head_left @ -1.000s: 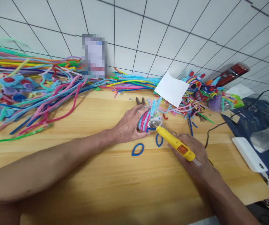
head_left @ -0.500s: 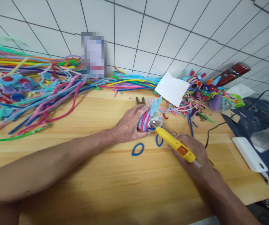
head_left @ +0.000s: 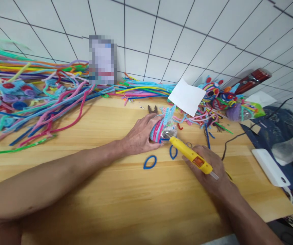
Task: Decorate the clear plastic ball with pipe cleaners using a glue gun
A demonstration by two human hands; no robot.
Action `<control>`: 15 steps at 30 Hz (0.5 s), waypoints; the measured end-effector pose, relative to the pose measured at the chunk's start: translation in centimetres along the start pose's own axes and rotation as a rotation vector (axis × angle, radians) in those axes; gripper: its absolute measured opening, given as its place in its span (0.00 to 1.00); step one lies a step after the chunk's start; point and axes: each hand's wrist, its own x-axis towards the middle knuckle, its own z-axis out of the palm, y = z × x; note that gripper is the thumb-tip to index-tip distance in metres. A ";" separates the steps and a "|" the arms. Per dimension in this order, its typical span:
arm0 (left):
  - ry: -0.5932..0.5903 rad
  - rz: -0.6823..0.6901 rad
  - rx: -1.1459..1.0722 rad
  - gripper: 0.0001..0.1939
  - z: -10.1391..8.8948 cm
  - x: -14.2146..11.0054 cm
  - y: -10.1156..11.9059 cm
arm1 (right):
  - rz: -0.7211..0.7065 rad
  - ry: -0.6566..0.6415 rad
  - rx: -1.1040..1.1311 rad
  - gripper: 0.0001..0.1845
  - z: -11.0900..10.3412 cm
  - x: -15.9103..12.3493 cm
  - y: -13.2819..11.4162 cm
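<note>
My left hand [head_left: 142,134] is wrapped round a small clear plastic bottle [head_left: 169,131] banded with pink and blue pipe cleaners, a light blue piece sticking up from it. In my right hand [head_left: 210,166] is a yellow hot glue gun [head_left: 191,154], a clear glue stick poking from its rear end. The gun's nozzle touches or nearly touches the bottle's clear part; I cannot tell which. Just below the bottle lie two blue pipe cleaner loops, one nearer my left hand [head_left: 150,162] and the other loop [head_left: 173,152] beside the gun.
Coloured pipe cleaners [head_left: 59,98] are heaped at the left and along the tiled wall. White paper [head_left: 187,97] lies at the back, near decorated bottle figures [head_left: 211,90]. A black cable [head_left: 228,143] and a white power strip [head_left: 270,168] are at the right. A brown forked piece [head_left: 152,109] lies behind the bottle.
Almost nothing differs. Both hands keep their hold, with the glue gun at the same spot on the bottle; the view has shifted very slightly.
</note>
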 end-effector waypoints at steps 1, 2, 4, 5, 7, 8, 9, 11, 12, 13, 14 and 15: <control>0.001 -0.001 -0.002 0.50 0.0 0.0 0.0 | 0.032 0.014 0.029 0.06 0.0 0.0 -0.2; 0.002 -0.004 -0.003 0.51 0.0 0.0 -0.1 | 0.075 0.026 0.068 0.06 0.0 0.0 -0.3; 0.010 -0.011 0.001 0.51 0.1 0.0 -0.1 | 0.163 0.046 0.168 0.07 -0.3 -0.3 -0.4; 0.016 -0.009 0.003 0.51 0.1 0.0 -0.1 | 0.201 0.055 0.225 0.07 -0.5 -0.6 -0.2; 0.025 0.004 0.001 0.51 0.1 -0.1 -0.1 | 0.251 0.082 0.338 0.05 -1.1 -1.2 0.5; 0.028 0.010 -0.002 0.51 0.1 -0.1 -0.1 | 0.274 0.106 0.383 0.04 -1.6 -1.4 1.1; 0.030 0.012 -0.005 0.50 0.1 -0.1 -0.2 | 0.301 0.142 0.418 0.04 -2.1 -1.7 1.8; 0.034 0.006 -0.010 0.50 0.1 -0.2 -0.2 | 0.354 0.229 0.446 0.06 -3.5 -2.0 3.6; 0.037 0.000 -0.012 0.51 0.1 -0.2 -0.2 | 0.381 0.270 0.435 0.08 -4.2 -2.1 4.6; 0.039 -0.001 -0.018 0.51 0.1 -0.3 -0.3 | 0.416 0.300 0.409 0.11 -4.9 -2.2 5.6; 0.039 0.000 -0.024 0.52 0.0 -0.3 -0.3 | 0.465 0.311 0.376 0.13 -5.6 -2.3 6.7; 0.038 0.003 -0.032 0.53 0.0 -0.3 -0.4 | 0.534 0.312 0.336 0.14 -6.2 -2.5 7.9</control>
